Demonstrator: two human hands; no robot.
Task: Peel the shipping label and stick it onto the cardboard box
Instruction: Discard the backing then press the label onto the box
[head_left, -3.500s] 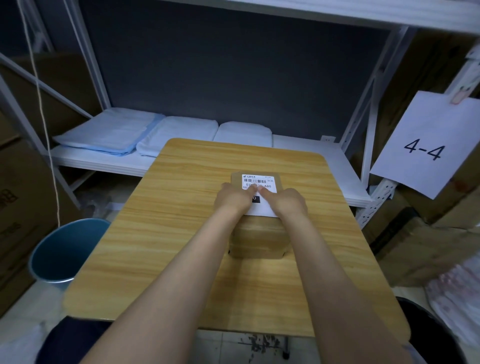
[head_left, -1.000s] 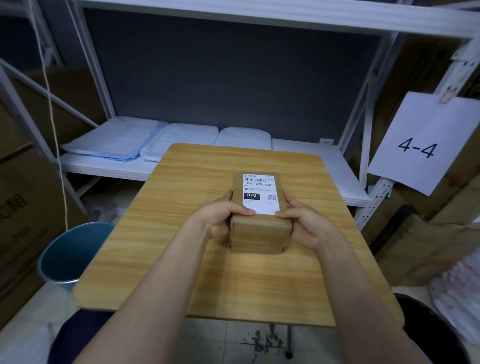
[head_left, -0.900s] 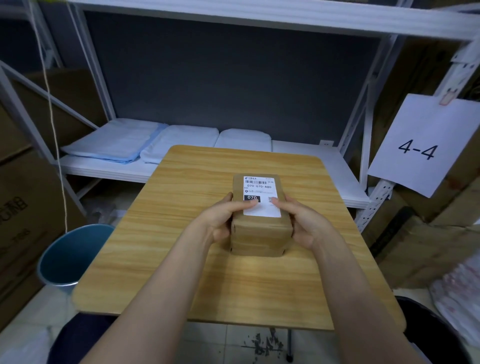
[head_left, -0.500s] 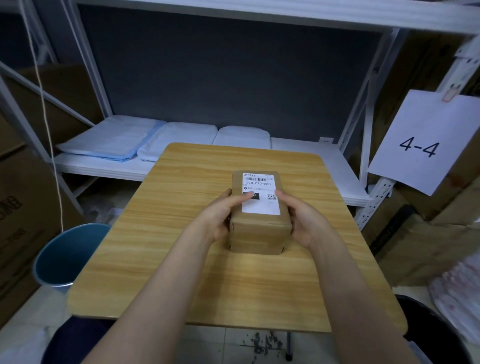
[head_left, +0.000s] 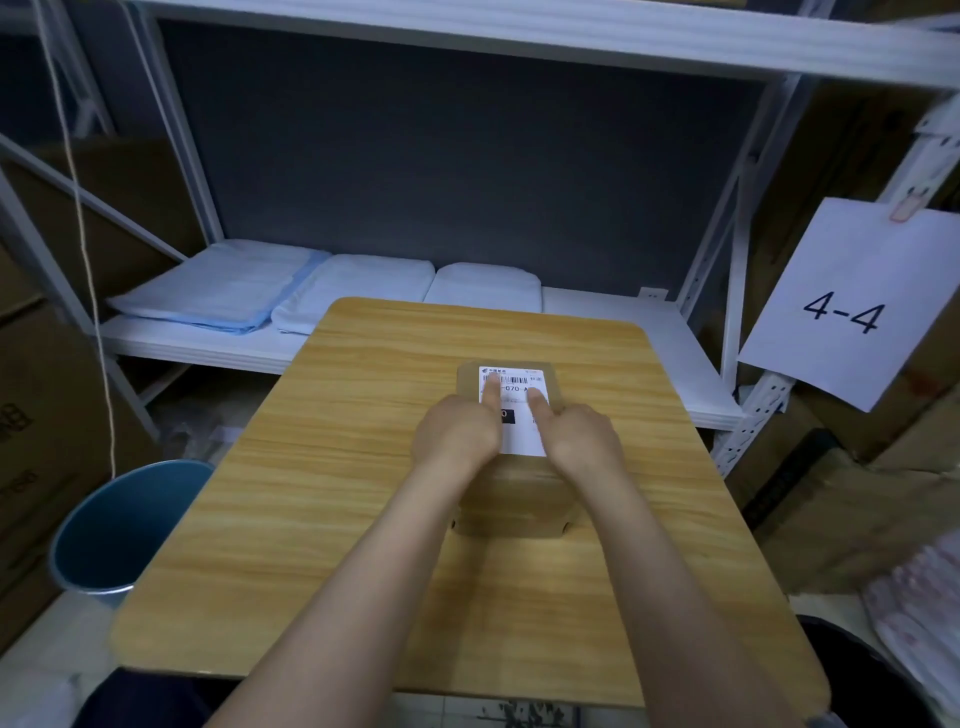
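Observation:
A small brown cardboard box (head_left: 511, 506) stands on the wooden table (head_left: 322, 499), a little right of centre. A white shipping label (head_left: 519, 434) with a barcode lies flat on the box's top. My left hand (head_left: 457, 434) rests on the left part of the top, its index finger stretched out onto the label near the barcode. My right hand (head_left: 579, 436) lies on the right part, index finger also pressed on the label. The other fingers of both hands are curled. Both hands cover the label's sides.
A blue bin (head_left: 111, 535) stands on the floor left of the table. Behind the table, a white shelf (head_left: 623, 343) holds folded white and blue cloth packs (head_left: 260, 288). A paper sign reading 4-4 (head_left: 852, 301) hangs at right. Cardboard boxes (head_left: 852, 499) stand on both sides.
My hands left the box's sides and came up onto its top. Both index fingers now press on the label, further toward the barcode end.

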